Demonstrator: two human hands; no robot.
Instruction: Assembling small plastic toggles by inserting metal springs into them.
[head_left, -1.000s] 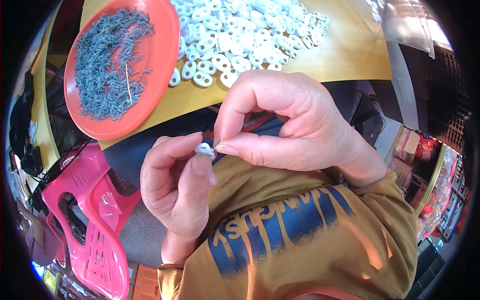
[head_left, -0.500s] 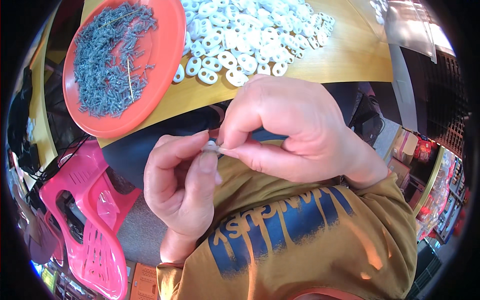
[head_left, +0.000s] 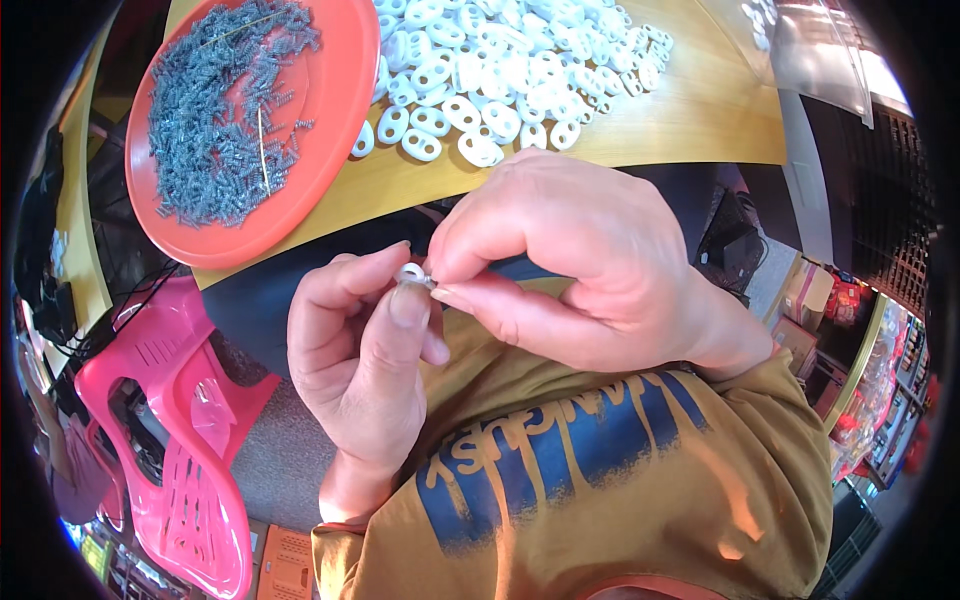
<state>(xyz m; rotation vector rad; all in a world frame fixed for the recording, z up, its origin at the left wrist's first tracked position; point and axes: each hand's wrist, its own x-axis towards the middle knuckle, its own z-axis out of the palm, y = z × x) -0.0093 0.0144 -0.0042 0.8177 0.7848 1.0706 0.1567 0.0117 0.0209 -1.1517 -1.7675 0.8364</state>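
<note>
Between the thumb and fingers of my left hand point(head_left: 362, 365), a small white two-hole plastic piece point(head_left: 411, 272) is gripped, one hole showing above the thumb. My right hand point(head_left: 590, 260) pinches thumb against forefinger right at that piece's edge. Its fingers cover whatever lies between them. Both hands are held up close together before my body, just off the table's front edge. Beyond them lies a heap of similar white oval two-hole pieces point(head_left: 500, 75). To its left a red plate point(head_left: 330, 150) holds a pile of small metal springs point(head_left: 205, 130).
The wooden table point(head_left: 700, 125) curves around the front. Two thin yellowish sticks lie among the springs. A transparent plastic container point(head_left: 810, 50) stands at the far right. A pink plastic chair point(head_left: 195, 480) is at my left, an orange crate point(head_left: 287, 565) below it.
My left fingers have shifted slightly and the white piece now shows more, one hole turned upward. My right fingertips have moved a little left, staying against it.
</note>
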